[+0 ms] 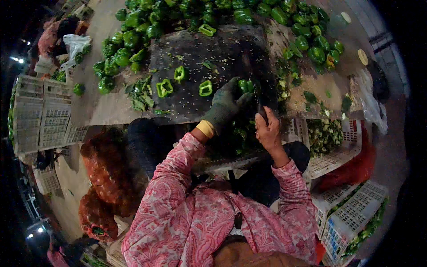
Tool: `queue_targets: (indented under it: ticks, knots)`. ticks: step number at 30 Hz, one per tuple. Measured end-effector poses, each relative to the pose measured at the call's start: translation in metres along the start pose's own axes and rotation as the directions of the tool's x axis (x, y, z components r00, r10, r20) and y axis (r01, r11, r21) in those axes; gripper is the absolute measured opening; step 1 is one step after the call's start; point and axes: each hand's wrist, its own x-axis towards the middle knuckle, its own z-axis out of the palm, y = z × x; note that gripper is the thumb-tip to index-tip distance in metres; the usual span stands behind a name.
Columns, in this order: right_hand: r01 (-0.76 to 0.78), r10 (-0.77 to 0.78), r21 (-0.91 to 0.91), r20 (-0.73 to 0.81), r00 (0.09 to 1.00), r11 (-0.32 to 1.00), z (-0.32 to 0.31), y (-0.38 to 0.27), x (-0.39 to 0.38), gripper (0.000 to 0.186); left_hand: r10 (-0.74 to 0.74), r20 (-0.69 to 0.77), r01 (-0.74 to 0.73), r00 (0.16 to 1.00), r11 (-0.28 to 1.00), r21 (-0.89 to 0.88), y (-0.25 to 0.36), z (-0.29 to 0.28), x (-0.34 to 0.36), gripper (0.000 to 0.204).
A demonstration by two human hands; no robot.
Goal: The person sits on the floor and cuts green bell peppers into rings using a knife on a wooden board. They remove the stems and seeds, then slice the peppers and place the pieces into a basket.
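My left hand, in a grey-green glove with a yellow cuff, grips a green pepper on the dark, seed-strewn board. Bare fingers of my right hand wrap round the handle of a dark knife, whose blade stands along the right side of that pepper. Left of my gloved hand lie cut pepper pieces: a ring, a hollow piece and another. A further cut piece lies at the board's far edge.
Whole peppers are heaped beyond and beside the board on the table. Crates stand at left and lower right; a crate of trimmings sits below the table. Orange mesh sacks rest at lower left. A person is at far left.
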Motion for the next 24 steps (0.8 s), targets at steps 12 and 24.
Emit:
queue_targets:
  ticks: [12,24]
  knots:
    - [-0.024,0.225,0.636,-0.237,0.945,0.771,-0.035,-0.019,-0.054,0.036,0.639,0.199,-0.559,0.743,0.428,0.710,0.016,0.022,0.029,0.048]
    - [-0.079,0.267,0.534,-0.284,0.921,0.842,-0.030,0.016,-0.054,0.048,0.696,0.227,-0.640,0.682,0.416,0.646,0.024,0.040,0.027,0.041]
